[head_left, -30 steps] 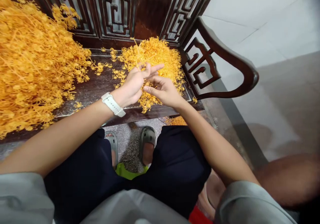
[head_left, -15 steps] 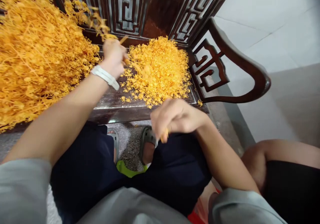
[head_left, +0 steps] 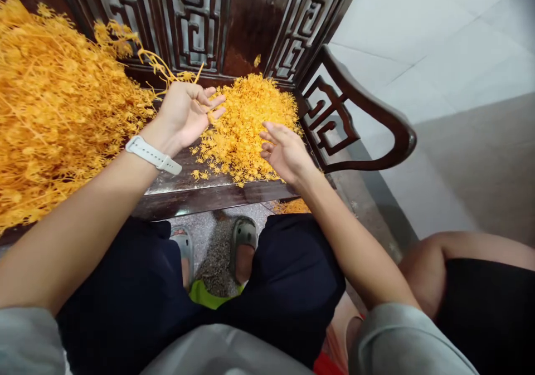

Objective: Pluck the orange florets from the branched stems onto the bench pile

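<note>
My left hand (head_left: 186, 113), with a pale watch band (head_left: 154, 155) at the wrist, is at the left edge of a small heap of loose yellow-orange plastic florets (head_left: 254, 124). A branched yellow-orange plastic flower stem (head_left: 161, 67) runs behind this hand, and its bare end sticks up above the thumb side. The stem seems held there, though the grip itself is hidden; the other fingers stretch toward the heap. Over the heap's front right side, my right hand (head_left: 286, 149) is open, fingers extended, with nothing visible in it. One floret (head_left: 257, 61) appears above the heap, in front of the bench back.
A large mound of yellow-orange stems (head_left: 62, 118) covers the left of the dark carved wooden bench (head_left: 184, 196). A curved armrest (head_left: 376, 107) bounds the right. More orange pieces (head_left: 295, 205) lie below the seat. Another person's bent leg (head_left: 426, 269) is at lower right.
My right hand has gone from above my lap up to the heap, and its closed fingers have opened. Some fingers of my left hand have spread. The view has shifted slightly.
</note>
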Tool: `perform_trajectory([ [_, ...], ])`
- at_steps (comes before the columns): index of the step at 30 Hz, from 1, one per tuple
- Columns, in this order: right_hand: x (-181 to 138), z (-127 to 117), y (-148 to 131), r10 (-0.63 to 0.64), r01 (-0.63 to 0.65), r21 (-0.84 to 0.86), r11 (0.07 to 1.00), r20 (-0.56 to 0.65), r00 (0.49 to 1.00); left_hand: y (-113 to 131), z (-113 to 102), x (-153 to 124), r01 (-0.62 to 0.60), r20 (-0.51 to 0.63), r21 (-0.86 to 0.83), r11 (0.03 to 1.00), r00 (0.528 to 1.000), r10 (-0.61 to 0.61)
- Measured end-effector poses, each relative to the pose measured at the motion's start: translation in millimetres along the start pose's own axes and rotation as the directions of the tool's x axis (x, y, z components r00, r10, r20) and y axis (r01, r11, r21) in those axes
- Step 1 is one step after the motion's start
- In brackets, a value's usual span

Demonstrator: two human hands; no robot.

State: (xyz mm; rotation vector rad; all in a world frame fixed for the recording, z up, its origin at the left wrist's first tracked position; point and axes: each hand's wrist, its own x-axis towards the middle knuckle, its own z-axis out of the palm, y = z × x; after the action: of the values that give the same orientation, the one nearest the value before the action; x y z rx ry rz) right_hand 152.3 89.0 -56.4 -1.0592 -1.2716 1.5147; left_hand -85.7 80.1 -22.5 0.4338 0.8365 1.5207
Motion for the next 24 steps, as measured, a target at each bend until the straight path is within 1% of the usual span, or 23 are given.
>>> perform_trajectory([
  [1, -3, 7, 2, -0.069, 0.072, -0.073, 0.995, 0.045, 0.997, -4, 5, -3, -0.008, 0.025, 0.008, 1.0, 1.0, 0.008],
  [2, -5, 15, 3, -0.161, 0.174, -0.152, 0.973, 0.092, 0.983, -8, 10, -6, -0.01, 0.044, 0.013, 1.0, 0.999, 0.009],
  [4, -8, 27, 6, -0.336, 0.372, -0.278, 0.885, 0.171, 0.926, -18, 20, -12, -0.004, 0.078, 0.021, 1.0, 0.997, 0.002],
  [5, -8, 31, 6, -0.394, 0.434, -0.311, 0.845, 0.187, 0.9, -22, 24, -15, 0.001, 0.098, 0.026, 1.0, 0.995, -0.004],
  [6, -6, 33, 6, -0.431, 0.469, -0.322, 0.822, 0.184, 0.883, -26, 28, -17, 0.009, 0.118, 0.03, 1.0, 0.993, -0.012],
  [8, -3, 32, 5, -0.47, 0.489, -0.31, 0.816, 0.139, 0.872, -33, 33, -21, 0.033, 0.14, 0.038, 0.999, 0.989, -0.038],
  [11, -1, 23, -1, -0.503, 0.496, -0.3, 0.815, 0.057, 0.862, -40, 35, -22, 0.071, 0.106, 0.039, 0.997, 0.992, -0.075],
  [12, -2, 20, -4, -0.526, 0.505, -0.311, 0.805, 0.019, 0.85, -41, 35, -22, 0.081, 0.087, 0.03, 0.996, 0.993, -0.083],
  [14, -5, 17, -9, -0.599, 0.543, -0.353, 0.762, -0.063, 0.799, -43, 36, -23, 0.102, 0.055, 0.0, 0.995, 0.993, -0.101],
  [15, -8, 16, -11, -0.643, 0.572, -0.378, 0.728, -0.087, 0.761, -43, 38, -23, 0.109, 0.035, -0.017, 0.994, 0.994, -0.108],
  [16, -11, 17, -11, -0.689, 0.608, -0.402, 0.685, -0.086, 0.719, -43, 41, -23, 0.112, 0.014, -0.03, 0.993, 0.994, -0.112],
  [17, -15, 18, -12, -0.734, 0.651, -0.421, 0.632, -0.055, 0.677, -42, 45, -22, 0.108, -0.011, -0.036, 0.993, 0.994, -0.109],
  [18, -20, 20, -12, -0.779, 0.705, -0.432, 0.563, 0.008, 0.627, -41, 49, -21, 0.1, -0.034, -0.032, 0.994, 0.994, -0.101],
  [19, -26, 24, -11, -0.823, 0.77, -0.431, 0.471, 0.1, 0.559, -39, 54, -19, 0.096, -0.057, -0.017, 0.995, 0.994, -0.097],
  [20, -33, 29, -11, -0.857, 0.837, -0.416, 0.354, 0.215, 0.469, -37, 59, -15, 0.1, -0.082, 0.002, 0.995, 0.992, -0.099],
  [21, -40, 36, -10, -0.865, 0.896, -0.384, 0.224, 0.345, 0.364, -35, 63, -10, 0.104, -0.113, 0.017, 0.994, 0.988, -0.102],
  [22, -48, 44, -10, -0.835, 0.936, -0.336, 0.104, 0.482, 0.266, -33, 65, -4, 0.104, -0.146, 0.024, 0.994, 0.984, -0.1],
  [23, -57, 52, -9, -0.77, 0.962, -0.274, 0.014, 0.611, 0.185, -31, 67, 1, 0.1, -0.178, 0.022, 0.995, 0.979, -0.095],
  [24, -64, 61, -9, -0.671, 0.977, -0.211, -0.027, 0.728, 0.138, -29, 67, 7, 0.087, -0.2, 0.011, 0.996, 0.976, -0.083],
])
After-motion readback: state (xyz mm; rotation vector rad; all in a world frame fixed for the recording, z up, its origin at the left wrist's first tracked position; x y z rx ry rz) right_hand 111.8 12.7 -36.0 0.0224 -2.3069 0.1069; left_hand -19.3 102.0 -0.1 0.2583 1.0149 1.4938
